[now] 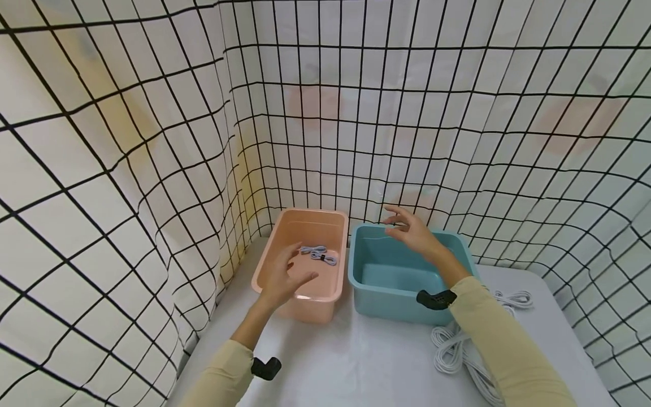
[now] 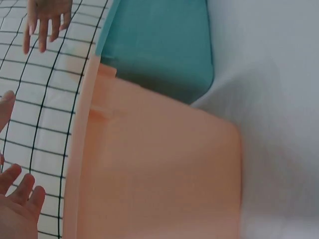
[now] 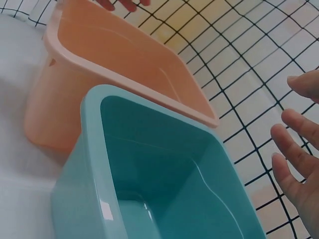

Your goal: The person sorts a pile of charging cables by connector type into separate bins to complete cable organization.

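left hand [image 1: 282, 281] fingers spread, holding nothing, above pink bin [image 1: 264, 271]; bundled cables [image 1: 319, 254] just beyond fingertips. right hand [image 1: 414, 232] likewise loose over teal bin [image 1: 391, 297]. risk: a reach could knock a bin rim and shift it.

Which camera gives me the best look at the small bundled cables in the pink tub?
The head view: the bundled cables lie in plain sight on the floor of the pink tub, just beyond the left hand. The left wrist view shows only the tub's outer wall; the right wrist view shows its inside wall, no cables.
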Tool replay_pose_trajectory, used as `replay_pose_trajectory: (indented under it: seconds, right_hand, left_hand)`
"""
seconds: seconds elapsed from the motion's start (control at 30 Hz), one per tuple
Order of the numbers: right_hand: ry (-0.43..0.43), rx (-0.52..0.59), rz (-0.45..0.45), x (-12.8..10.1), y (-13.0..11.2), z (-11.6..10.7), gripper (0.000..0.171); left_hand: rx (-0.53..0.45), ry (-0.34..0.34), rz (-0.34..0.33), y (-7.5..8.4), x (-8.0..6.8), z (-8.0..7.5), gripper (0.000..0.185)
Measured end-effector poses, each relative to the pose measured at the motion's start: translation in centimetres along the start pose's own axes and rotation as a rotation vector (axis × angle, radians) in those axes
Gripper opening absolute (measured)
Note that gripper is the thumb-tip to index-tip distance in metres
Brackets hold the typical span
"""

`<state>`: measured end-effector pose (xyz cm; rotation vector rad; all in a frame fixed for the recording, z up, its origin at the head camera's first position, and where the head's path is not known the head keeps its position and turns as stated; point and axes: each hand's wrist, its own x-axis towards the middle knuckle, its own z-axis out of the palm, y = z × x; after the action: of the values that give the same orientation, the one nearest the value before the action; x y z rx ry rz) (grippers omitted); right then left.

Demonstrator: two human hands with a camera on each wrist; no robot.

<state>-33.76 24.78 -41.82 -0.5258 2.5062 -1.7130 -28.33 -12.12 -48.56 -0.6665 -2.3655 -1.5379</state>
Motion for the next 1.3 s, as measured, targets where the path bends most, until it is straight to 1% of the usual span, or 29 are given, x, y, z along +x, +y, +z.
replay_pose_trajectory:
  seconds: [0.1,0.23,0.4,0.47,0.6,0.8,0.93,1.0,1.13,1.17,1.3]
  right_hand:
    - [0.005,0.003,-0.005,-0.5,-0.1,-0.3,0.065]
    - [0.014,-0.018,-0.008,-1.1,-0.1,-0.8,0.065]
    - [0.018,-0.037,-0.002,-1.8,0.1,-1.2,0.063]
    - [0.020,-0.032,0.005,-2.1,0.2,-1.5,0.062]
    - [0.023,-0.037,0.008,-2.8,0.6,-1.9,0.064]
    - [0.017,-0.025,-0.017,-3.8,1.1,-2.6,0.065]
    - [0.029,-0.039,-0.020,-4.4,1.1,-2.8,0.064]
    - [0.032,-0.041,-0.014,-4.7,1.0,-2.9,0.064]
    - [0.042,-0.035,-0.009,-5.5,1.3,-3.3,0.063]
    - [0.044,-0.036,-0.012,-5.7,1.5,-3.4,0.064]
    - [0.061,-0.039,-0.010,-6.5,2.3,-3.8,0.064]
  left_hand:
    - [0.009,-0.040,0.011,0.4,0.4,1.1,0.079]
    - [0.061,-0.082,0.025,0.9,0.8,2.6,0.079]
    - [0.032,-0.122,0.048,1.8,1.2,4.6,0.081]
    - [0.027,-0.144,0.049,2.2,1.4,5.5,0.082]
    - [0.054,-0.180,0.014,3.0,1.8,7.3,0.084]
    - [0.163,-0.218,-0.041,3.8,2.3,9.8,0.089]
    - [0.237,-0.212,-0.088,4.1,2.3,10.6,0.088]
    - [0.278,-0.204,-0.098,4.1,2.3,10.8,0.087]
    - [0.369,-0.208,-0.088,3.7,2.2,11.1,0.088]
    - [0.385,-0.212,-0.085,3.6,2.3,11.3,0.088]
    - [0.498,-0.238,-0.083,3.6,2.1,11.8,0.089]
